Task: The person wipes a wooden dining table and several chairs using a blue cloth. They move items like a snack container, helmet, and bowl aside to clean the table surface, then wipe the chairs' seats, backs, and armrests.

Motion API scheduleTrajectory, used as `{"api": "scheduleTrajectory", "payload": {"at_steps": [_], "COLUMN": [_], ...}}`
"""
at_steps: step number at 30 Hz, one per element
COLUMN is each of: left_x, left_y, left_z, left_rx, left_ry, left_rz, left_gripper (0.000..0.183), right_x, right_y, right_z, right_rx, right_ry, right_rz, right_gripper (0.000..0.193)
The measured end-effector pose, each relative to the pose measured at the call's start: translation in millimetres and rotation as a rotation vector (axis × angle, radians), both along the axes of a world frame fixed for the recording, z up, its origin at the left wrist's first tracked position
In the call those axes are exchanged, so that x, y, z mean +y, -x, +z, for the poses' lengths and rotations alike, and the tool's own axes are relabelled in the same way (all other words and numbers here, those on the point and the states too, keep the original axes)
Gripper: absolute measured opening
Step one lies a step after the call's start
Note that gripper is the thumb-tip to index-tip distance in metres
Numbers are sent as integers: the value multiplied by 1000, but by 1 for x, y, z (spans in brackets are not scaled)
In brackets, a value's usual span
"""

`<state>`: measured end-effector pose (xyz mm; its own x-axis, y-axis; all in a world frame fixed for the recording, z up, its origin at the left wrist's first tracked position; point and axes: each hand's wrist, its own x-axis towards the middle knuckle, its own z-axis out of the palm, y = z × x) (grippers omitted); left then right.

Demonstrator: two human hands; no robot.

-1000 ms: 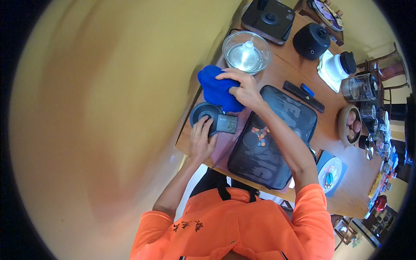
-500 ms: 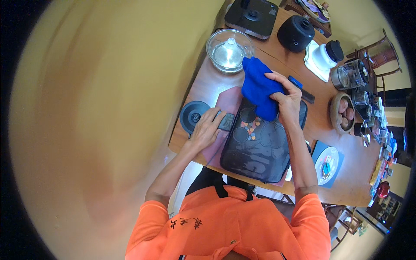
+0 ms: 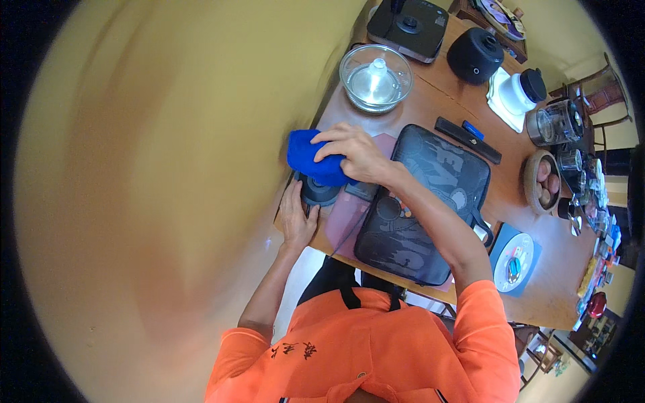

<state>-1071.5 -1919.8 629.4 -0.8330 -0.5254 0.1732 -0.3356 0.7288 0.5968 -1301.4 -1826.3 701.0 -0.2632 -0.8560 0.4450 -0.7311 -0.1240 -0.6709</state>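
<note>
Gripping a bunched blue cloth (image 3: pixel 306 151) between thumb and curled fingers, the right hand (image 3: pixel 356 153) is over the left edge of the counter (image 3: pixel 437 94), its forearm crossing above a dark patterned case (image 3: pixel 403 248). The cloth covers the far part of a dark round base (image 3: pixel 321 194) at the near left corner; whether it presses on that surface I cannot tell. The left hand (image 3: pixel 297 218) is the nearer of the 2, at the base's near left rim, thumb parted from the other fingers; whether they pinch the rim is unclear. From the left fingertips, the base lies to the right and the cloth beyond, toward the far edge. Being round, the base shows no long axis; a dark display block (image 3: pixel 361 191) sits just to its right, partly behind the cloth.
</note>
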Motion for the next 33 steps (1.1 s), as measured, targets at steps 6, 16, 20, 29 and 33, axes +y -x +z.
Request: {"api": "scheduleTrajectory", "payload": {"at_steps": [6, 16, 20, 29, 33], "left_x": [-2, 12, 45, 131, 165], "left_y": [-10, 0, 17, 25, 10], "left_z": [-14, 15, 31, 77, 81], "left_rx": [-42, 165, 236, 225, 239], "left_ry": [29, -39, -29, -201, -225], "left_rz": [-39, -24, -235, -664, -801], "left_gripper": [73, 51, 43, 31, 31], "right_x": [-34, 60, 165, 349, 393], "right_y": [2, 18, -32, -220, -281], "right_z": [-63, 67, 106, 59, 50], "right_rx": [212, -409, -684, -1069, -990], "right_ry": [-457, 173, 308, 578, 726], "right_rz": [224, -214, -505, -1297, -1600], "right_gripper": [33, 54, 52, 54, 55]}}
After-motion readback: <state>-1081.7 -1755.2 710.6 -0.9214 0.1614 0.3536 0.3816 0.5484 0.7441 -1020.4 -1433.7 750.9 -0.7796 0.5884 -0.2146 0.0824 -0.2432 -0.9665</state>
